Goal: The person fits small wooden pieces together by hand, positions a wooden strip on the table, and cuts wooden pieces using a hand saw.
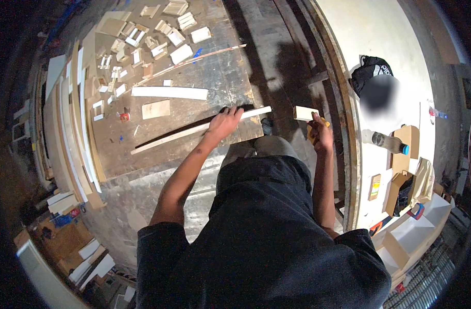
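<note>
A long, thin wooden strip [181, 135] lies slantwise across the near part of the worktable, its right end reaching the table's edge. My left hand [226, 122] is closed over this strip, fingers curled across its far side. Off the right edge of the table, my right hand [321, 134] is closed on a pale rectangular wooden block [303, 113]. Something yellow [325, 122] shows at the same hand, its kind partly hidden by the fingers. Beyond the strip are a white-faced board [169, 92] and a short flat wood piece [156, 109].
Several small wooden assemblies [135, 37] crowd the far side of the worktable [225, 67]. Long boards [76, 118] lie along its left side. On the pale surface at right are a black bag [372, 67], a bottle [390, 141] and cardboard boxes [408, 139].
</note>
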`<action>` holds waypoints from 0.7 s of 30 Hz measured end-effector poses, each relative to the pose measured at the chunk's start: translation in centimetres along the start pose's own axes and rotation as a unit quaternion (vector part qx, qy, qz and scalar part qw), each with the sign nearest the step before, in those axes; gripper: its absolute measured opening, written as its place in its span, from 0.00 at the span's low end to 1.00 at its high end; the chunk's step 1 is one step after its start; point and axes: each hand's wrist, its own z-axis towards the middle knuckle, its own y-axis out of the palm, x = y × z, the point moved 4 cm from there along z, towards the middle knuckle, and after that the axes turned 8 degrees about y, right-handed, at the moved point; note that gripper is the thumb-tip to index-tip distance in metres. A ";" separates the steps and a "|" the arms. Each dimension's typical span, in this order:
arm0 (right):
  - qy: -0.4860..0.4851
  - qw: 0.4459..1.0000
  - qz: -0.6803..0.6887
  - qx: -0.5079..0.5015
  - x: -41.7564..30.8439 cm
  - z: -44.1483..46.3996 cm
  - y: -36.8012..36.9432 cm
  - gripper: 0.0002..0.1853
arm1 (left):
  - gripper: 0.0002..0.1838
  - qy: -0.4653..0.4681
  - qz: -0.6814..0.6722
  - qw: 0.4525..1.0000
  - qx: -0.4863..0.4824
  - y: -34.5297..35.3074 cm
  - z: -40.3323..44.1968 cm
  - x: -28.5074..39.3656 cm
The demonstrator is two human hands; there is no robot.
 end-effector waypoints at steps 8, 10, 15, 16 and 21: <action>0.001 0.999 -0.045 0.029 -1.5 -1.0 1.3 0.18 | 0.21 -0.011 0.064 0.997 -0.035 2.5 -1.2 -0.3; 0.011 0.998 -0.049 0.026 -1.6 -0.7 1.5 0.18 | 0.21 -0.015 0.081 0.996 -0.030 2.7 -1.3 0.2; 0.024 0.999 -0.012 -0.034 -2.4 -0.3 2.7 0.18 | 0.26 -0.070 0.057 0.996 0.002 1.4 -1.6 1.4; 0.065 0.996 0.023 -0.054 -2.3 -0.2 2.9 0.18 | 0.26 -0.069 0.056 0.996 0.003 1.5 -1.7 1.7; 0.179 0.975 0.108 -0.080 -2.7 -0.3 4.0 0.17 | 0.27 -0.132 0.005 0.990 0.056 1.8 -2.3 1.9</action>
